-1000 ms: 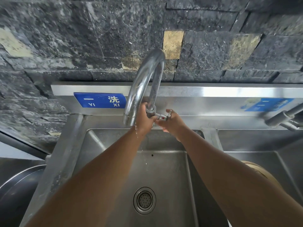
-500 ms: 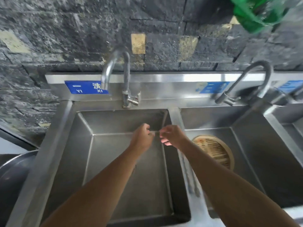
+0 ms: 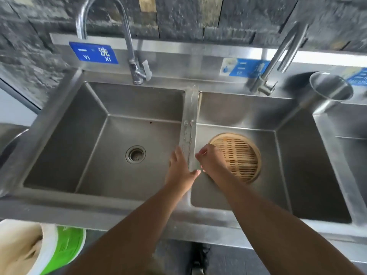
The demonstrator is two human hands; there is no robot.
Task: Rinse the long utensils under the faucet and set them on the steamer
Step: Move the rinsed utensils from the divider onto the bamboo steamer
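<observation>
Left basin (image 3: 95, 135) lies bare around its drain (image 3: 135, 154), faucet (image 3: 127, 36) at twelve o'clock. Left hand (image 3: 179, 169), fingers spread flat and empty, presses the divider (image 3: 188, 124) between basins. Right hand (image 3: 210, 161), loosely curled, may pinch something thin; I cannot tell. Steamer (image 3: 241, 157) sits at its three o'clock, right basin (image 3: 288, 155) roomy around it.

tan slatted steamer (image 3: 238, 155), blue sign (image 3: 93, 53)

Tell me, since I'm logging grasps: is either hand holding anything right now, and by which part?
It cannot be told. Both the left hand and right hand sit at the divider beside the steamer; no utensil shows clearly in either.
</observation>
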